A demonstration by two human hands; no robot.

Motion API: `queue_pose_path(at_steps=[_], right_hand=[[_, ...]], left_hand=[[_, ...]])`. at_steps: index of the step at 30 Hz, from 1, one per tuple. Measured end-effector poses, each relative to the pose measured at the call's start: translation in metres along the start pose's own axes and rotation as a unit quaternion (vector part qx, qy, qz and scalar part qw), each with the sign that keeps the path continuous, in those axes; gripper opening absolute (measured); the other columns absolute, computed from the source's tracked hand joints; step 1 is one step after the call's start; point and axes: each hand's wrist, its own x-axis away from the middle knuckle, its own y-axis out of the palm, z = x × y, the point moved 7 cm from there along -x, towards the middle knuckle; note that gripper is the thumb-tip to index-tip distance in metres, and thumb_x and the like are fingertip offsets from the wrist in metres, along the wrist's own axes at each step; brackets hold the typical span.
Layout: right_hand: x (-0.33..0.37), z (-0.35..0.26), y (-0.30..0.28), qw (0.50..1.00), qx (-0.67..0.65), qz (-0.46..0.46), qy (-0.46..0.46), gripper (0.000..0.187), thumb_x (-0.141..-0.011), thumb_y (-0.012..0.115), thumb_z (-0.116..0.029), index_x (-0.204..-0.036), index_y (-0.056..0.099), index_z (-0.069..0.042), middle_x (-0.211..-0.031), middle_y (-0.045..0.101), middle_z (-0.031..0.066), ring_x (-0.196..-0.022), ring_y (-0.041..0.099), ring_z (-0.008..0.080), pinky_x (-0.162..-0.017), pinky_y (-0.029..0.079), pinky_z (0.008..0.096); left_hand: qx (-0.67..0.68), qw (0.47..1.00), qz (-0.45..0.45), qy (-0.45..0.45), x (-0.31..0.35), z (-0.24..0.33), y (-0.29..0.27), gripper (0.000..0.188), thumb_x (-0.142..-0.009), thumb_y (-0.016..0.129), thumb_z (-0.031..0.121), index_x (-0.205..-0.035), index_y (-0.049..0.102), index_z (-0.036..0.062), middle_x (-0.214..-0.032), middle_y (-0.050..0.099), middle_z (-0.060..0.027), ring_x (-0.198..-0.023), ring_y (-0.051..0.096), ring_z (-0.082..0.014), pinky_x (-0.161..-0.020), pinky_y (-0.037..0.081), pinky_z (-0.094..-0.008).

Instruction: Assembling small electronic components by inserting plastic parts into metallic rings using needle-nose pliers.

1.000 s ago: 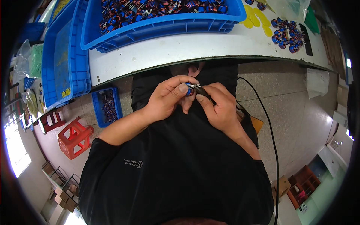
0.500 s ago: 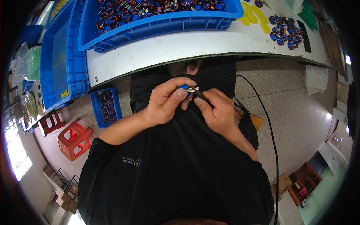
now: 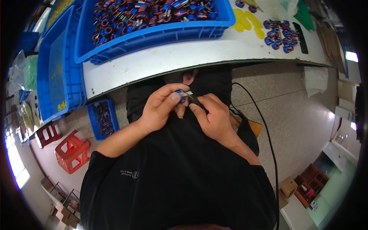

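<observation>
Between the thumb and fingers of my left hand (image 3: 155, 111) is a small blue coil (image 3: 179, 93), its silvery wire leads (image 3: 188, 93) sticking out to the right. My right hand (image 3: 216, 117) is closed on a slim dark tool (image 3: 196, 101), whose tip is at or very near the leads; whether it touches them I cannot tell. Both hands are in front of my body, just below the table edge. The fingers cover part of the coil and most of the tool.
Coils fill a big blue crate (image 3: 153, 32) on the white table (image 3: 132, 63). Yellow oval pieces (image 3: 245, 21), grouped coils (image 3: 281, 35) and a black flat object (image 3: 301, 37) lie to its right. A blue bin (image 3: 102, 120) and red stool (image 3: 72, 151) stand left; a black cable (image 3: 264, 130) hangs right.
The whole view has shifted, so the table and hands appear farther left and slightly lower. More of the dark tool shows now. Both hands keep their hold.
</observation>
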Motion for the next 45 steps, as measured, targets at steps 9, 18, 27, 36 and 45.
queue_pose_path(at_steps=[9, 18, 27, 36, 45], right_hand=[[-0.020, 0.015, -0.017, 0.985, -0.165, 0.055, 0.019, 0.013, -0.088, 0.076, -0.002, -0.100, 0.072, 0.002, -0.093, 0.068, 0.0092, -0.073, 0.059, 0.0209, -0.065, 0.048, 0.0290], [-0.027, -0.005, 0.000, 0.985, -0.104, 0.008, -0.137, 0.012, -0.087, 0.075, 0.001, -0.099, 0.071, 0.003, -0.093, 0.068, 0.0091, -0.074, 0.058, 0.0183, -0.066, 0.047, 0.0273], [-0.021, 0.006, 0.003, 0.987, -0.143, 0.008, -0.077, 0.013, -0.085, 0.075, 0.003, -0.098, 0.071, 0.001, -0.093, 0.067, 0.0094, -0.074, 0.059, 0.0205, -0.066, 0.048, 0.0294], [-0.022, 0.008, -0.001, 0.985, -0.142, 0.024, -0.091, 0.013, -0.088, 0.074, 0.002, -0.100, 0.072, 0.003, -0.094, 0.068, 0.0097, -0.076, 0.059, 0.0187, -0.069, 0.048, 0.0270], [-0.058, 0.032, -0.060, 0.987, 0.005, 0.158, -0.014, 0.019, -0.091, 0.072, -0.006, -0.107, 0.074, 0.003, -0.098, 0.072, 0.0141, -0.082, 0.065, 0.0257, -0.076, 0.053, 0.0330]], left_hand=[[0.069, 0.994, 0.022, -0.086, -0.007, -0.007, -0.003, 0.035, -0.114, 0.047, 0.020, -0.135, 0.059, -0.0050, -0.092, 0.066, -0.0149, -0.066, 0.061, -0.0181, -0.060, 0.054, -0.0260], [0.149, 0.983, -0.029, -0.102, -0.005, -0.011, 0.006, 0.039, -0.114, 0.048, 0.022, -0.135, 0.058, -0.0086, -0.089, 0.067, -0.0168, -0.063, 0.061, -0.0188, -0.057, 0.053, -0.0252], [0.089, 0.991, -0.003, -0.097, -0.002, -0.009, 0.009, 0.040, -0.114, 0.048, 0.022, -0.138, 0.058, -0.0077, -0.092, 0.068, -0.0158, -0.067, 0.063, -0.0190, -0.060, 0.055, -0.0252], [0.040, 0.995, -0.009, -0.096, -0.004, -0.014, 0.003, 0.039, -0.113, 0.052, 0.022, -0.140, 0.057, -0.0058, -0.105, 0.070, -0.0167, -0.072, 0.065, -0.0183, -0.067, 0.056, -0.0264], [-0.010, 0.998, 0.007, -0.065, -0.006, -0.008, -0.005, 0.038, -0.112, 0.056, 0.018, -0.144, 0.056, -0.0030, -0.118, 0.069, -0.0174, -0.079, 0.066, -0.0167, -0.070, 0.057, -0.0263]])
